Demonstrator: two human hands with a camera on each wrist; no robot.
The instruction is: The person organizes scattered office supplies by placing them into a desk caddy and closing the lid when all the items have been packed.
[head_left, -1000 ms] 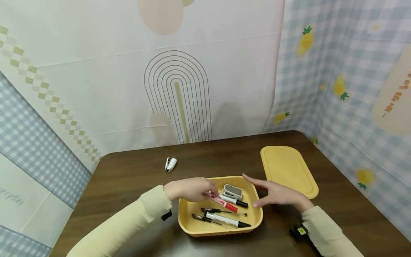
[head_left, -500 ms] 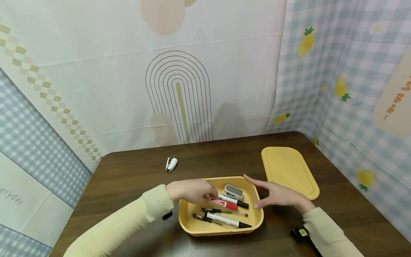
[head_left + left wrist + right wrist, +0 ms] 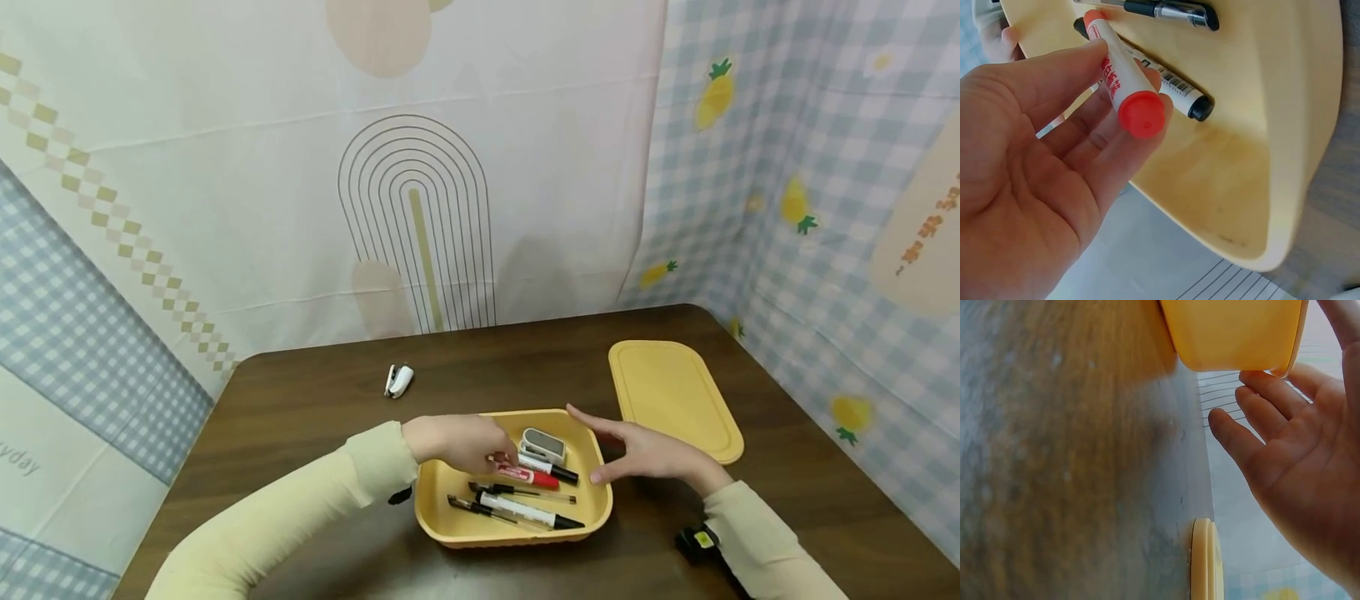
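Wht stapler point(image 3: 399, 381) — far side of dk tbl point(image 3: 510, 367), pale wall cloth point(image 3: 562, 167) w/ arches point(image 3: 422, 242)

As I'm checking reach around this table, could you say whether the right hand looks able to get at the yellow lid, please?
Probably yes: the yellow lid lies close beside the right hand, nothing visible stands between them, and that hand, spread at the tray, seems free.

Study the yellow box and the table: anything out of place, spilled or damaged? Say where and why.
Mildly odd: the small white stapler-like object lies outside the yellow rounded plastic box, apart from its white-bodied markers. Small dark marks, perhaps dirt, mar one inner corner. No spill or breakage shows.
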